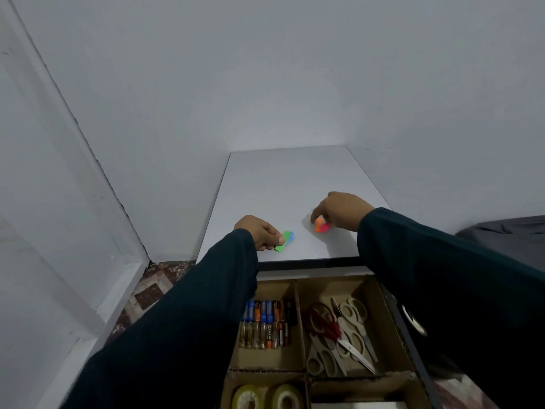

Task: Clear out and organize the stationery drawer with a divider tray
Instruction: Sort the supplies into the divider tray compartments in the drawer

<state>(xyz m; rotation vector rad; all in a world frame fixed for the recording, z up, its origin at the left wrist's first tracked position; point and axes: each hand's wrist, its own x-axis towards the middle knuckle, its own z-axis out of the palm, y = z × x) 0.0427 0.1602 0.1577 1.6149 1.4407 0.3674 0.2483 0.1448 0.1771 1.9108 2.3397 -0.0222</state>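
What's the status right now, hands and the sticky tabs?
Left hand pinching green-blue tabs on cabinet top. Right hand pinching orange-pink tabs. Divider tray open below, nothing blocking.

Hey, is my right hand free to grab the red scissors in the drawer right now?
Probably not right away. The right hand is up on the tabletop, pinching orange and pink sticky tabs. The red scissors lie uncovered in the tray, so the way is open once it lets go.

green-blue sticky tabs (285,240), orange-pink sticky tabs (321,226), red-handled scissors (324,321)
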